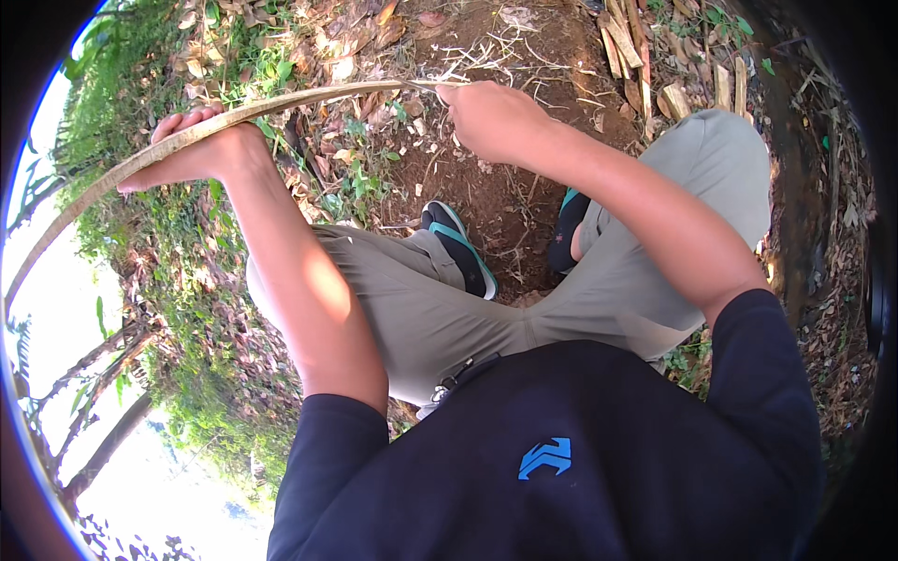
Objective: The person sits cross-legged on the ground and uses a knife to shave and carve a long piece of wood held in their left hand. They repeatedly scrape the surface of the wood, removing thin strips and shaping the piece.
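One long, pale, bowed strip (299, 97) crosses the left hand (198, 157), grip unclear; the right hand (491, 120) pinches its right end.

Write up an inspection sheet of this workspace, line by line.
Surface: bare brown soil, patchy with litter.
Job's things: long pale strip, appearing curved, running beyond the left hand.
Clutter: thin pale shavings; split wood pieces; dry leaves.
Hands: left hand open, strip lying across it; right hand closed at the strip's end, exact grip hidden.
Cables: nothing seen.
Surroundings: outdoors, green plants on the left.
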{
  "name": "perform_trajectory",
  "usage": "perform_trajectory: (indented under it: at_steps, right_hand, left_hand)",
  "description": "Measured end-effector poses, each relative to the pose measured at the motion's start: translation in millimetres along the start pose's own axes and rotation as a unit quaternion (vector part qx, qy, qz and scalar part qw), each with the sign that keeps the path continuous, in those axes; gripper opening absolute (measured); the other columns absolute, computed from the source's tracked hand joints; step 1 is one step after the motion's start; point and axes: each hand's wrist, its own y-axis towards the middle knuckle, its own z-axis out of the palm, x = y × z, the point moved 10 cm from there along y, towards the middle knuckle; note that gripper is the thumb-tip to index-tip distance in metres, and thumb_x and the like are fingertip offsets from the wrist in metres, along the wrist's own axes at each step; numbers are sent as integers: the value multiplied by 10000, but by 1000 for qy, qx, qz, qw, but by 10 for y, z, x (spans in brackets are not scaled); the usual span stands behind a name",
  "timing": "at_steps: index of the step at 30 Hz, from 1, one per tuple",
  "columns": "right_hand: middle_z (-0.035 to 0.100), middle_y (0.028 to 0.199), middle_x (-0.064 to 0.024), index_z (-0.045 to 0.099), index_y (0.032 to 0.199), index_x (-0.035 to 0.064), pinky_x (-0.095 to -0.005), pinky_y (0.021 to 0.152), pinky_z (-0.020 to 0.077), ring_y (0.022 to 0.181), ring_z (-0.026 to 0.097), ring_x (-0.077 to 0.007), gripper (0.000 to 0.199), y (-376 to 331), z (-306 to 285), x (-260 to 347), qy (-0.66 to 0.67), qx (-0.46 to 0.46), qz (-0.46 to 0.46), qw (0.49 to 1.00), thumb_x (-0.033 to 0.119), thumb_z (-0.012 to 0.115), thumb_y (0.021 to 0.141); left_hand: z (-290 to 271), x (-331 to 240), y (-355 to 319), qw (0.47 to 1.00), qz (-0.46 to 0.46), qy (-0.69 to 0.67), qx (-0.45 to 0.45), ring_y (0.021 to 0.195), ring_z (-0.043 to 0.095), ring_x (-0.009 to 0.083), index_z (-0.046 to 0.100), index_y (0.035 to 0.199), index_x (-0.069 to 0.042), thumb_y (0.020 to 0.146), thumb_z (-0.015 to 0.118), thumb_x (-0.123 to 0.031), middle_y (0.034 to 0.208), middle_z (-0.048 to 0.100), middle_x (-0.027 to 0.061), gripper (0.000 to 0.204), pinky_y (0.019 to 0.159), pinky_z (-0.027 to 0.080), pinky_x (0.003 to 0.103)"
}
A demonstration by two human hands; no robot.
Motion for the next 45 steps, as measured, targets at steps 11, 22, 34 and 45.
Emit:
perform_trajectory:
  at_steps: [11, 22, 34, 45]
  right_hand:
    - [576, 630, -177, 531, 1346, 39, -442, 595, 463, 569, 606, -305, 406, -197, -541, 177, 128, 9, -16, 992, 156, 395, 982]
    - [648, 775, -284, 562, 1190, -70, -483, 704, 539, 770, 684, -391, 334, -405, -581, 274, -33, 8, 9, 999, 62, 452, 903]
    - [655, 781, -266, 562, 1165, -78, -486, 700, 529, 768, 675, -411, 311, -180, -462, 239, 25, -29, -6, 999, 43, 458, 898]
    - [656, 777, -286, 542, 1195, -77, -508, 735, 533, 788, 673, -430, 341, -44, -569, 482, 12, -48, -41, 998, 69, 444, 903]
  left_hand:
    - [829, 85, -367, 930, 103, 74, 346, 687, 621, 218, 569, 923, -130, 607, 589, -788, 915, 645, 114, 731, 664, 540, 322]
    - [670, 81, -337, 963, 122, 87, 224, 742, 608, 218, 545, 757, -162, 439, 678, -864, 709, 574, -10, 782, 772, 526, 378]
    - [566, 276, 26, 956, 64, 29, 285, 677, 543, 176, 482, 720, -132, 495, 630, -842, 667, 518, -4, 760, 755, 509, 359]
    - [471, 161, -250, 979, 127, 54, 147, 898, 544, 157, 499, 1199, -73, 777, 647, -707, 954, 549, 19, 776, 820, 461, 335]
